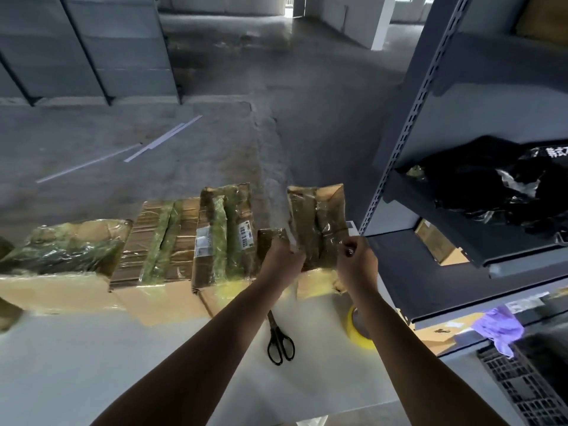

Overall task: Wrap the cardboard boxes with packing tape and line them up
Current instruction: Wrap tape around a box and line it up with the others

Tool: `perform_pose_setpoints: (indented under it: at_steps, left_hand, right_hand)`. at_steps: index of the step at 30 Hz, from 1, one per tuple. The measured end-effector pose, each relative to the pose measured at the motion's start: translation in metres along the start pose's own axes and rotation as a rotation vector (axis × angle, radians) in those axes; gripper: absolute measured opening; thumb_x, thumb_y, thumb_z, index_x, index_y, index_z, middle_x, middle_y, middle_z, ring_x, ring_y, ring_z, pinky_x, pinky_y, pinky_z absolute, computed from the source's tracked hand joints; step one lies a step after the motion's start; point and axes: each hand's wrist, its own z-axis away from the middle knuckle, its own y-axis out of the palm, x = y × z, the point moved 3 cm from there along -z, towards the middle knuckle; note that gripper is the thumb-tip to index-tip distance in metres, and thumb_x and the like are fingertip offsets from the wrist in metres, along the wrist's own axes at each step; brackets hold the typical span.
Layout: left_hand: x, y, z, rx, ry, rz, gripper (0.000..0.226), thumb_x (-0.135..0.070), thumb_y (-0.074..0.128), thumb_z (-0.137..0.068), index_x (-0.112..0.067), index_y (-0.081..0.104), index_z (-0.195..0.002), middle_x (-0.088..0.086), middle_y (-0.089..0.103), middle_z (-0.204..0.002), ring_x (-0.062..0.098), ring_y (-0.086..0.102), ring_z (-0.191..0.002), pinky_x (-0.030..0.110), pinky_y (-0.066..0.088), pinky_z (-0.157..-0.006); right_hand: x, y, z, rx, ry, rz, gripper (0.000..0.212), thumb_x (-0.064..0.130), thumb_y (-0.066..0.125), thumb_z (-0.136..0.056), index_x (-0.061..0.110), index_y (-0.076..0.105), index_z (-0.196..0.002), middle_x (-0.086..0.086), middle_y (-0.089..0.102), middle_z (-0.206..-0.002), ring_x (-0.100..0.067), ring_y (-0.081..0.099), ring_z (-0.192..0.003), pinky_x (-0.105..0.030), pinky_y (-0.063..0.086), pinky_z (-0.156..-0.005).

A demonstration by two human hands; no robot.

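Nearest, black scissors lie on the white bench between the forearms, handles toward the person; just right of them a yellow packing tape roll sits half hidden behind the right wrist. Further out, both hands work the rightmost cardboard box, which stands at the bench's far edge, beside the metal shelving rack. Left hand: fingers curled, gripping the lower end of a clear tape strip that rises slantwise along the box's left side. Right hand: fingers pinched at the box's near right edge; whether they hold film or cardboard, cannot tell. Judgement: strip is being laid. Keep it taut and flat, steady the box with the right hand, press down from one end so no creases or bubbles form, and keep the free tape off the neighbouring box. Leftward, the row of wrapped boxes runs along the same edge; the worked box stands slightly apart from it, so it probably needs nudging in to line up. Beyond, bare concrete floor.
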Motion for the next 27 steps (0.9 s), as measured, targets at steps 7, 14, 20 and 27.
perform_pose_setpoints:
  at_steps: [7, 14, 20, 27]
  left_hand:
    - [-0.072, -0.028, -0.005, -0.055, 0.214, 0.002, 0.044, -0.049, 0.065, -0.082, -0.019, 0.058, -0.113, 0.001, 0.066, -0.098, 0.015, 0.064, -0.083, 0.030, 0.052, -0.069]
    - [-0.102, -0.071, 0.023, -0.337, 0.411, -0.083, 0.025, -0.038, 0.065, -0.074, -0.020, 0.061, -0.091, -0.009, 0.065, -0.074, 0.009, 0.062, -0.070, 0.023, 0.043, -0.055]
    - [-0.099, -0.103, 0.058, -0.459, 0.516, -0.144, 0.021, -0.039, 0.060, -0.071, -0.028, 0.054, -0.087, -0.013, 0.061, -0.070, 0.011, 0.061, -0.068, 0.023, 0.041, -0.055]
    - [-0.072, -0.168, 0.076, -0.499, 0.525, -0.186, 0.035, -0.044, 0.064, -0.084, -0.012, 0.058, -0.094, 0.005, 0.064, -0.081, 0.026, 0.061, -0.075, 0.026, 0.039, -0.062]
  right_hand:
    - [0.053, -0.031, 0.008, -0.148, -0.223, -0.192, 0.013, 0.012, 0.053, -0.093, 0.022, 0.049, -0.100, 0.007, 0.058, -0.085, -0.009, 0.057, -0.077, -0.017, 0.040, -0.059]
    - [0.105, -0.040, 0.008, -0.076, -0.332, -0.261, 0.030, 0.022, 0.064, -0.089, 0.017, 0.050, -0.115, 0.005, 0.058, -0.101, 0.001, 0.053, -0.086, -0.015, 0.038, -0.073]
    - [0.142, -0.015, 0.010, 0.062, -0.272, -0.273, 0.035, 0.048, 0.063, -0.087, 0.022, 0.045, -0.103, -0.003, 0.059, -0.104, -0.023, 0.057, -0.101, -0.036, 0.045, -0.087]
    - [0.189, 0.009, 0.044, 0.041, -0.408, -0.242, 0.028, 0.041, 0.050, -0.097, 0.026, 0.043, -0.074, 0.009, 0.051, -0.070, -0.015, 0.054, -0.071, -0.028, 0.032, -0.063]
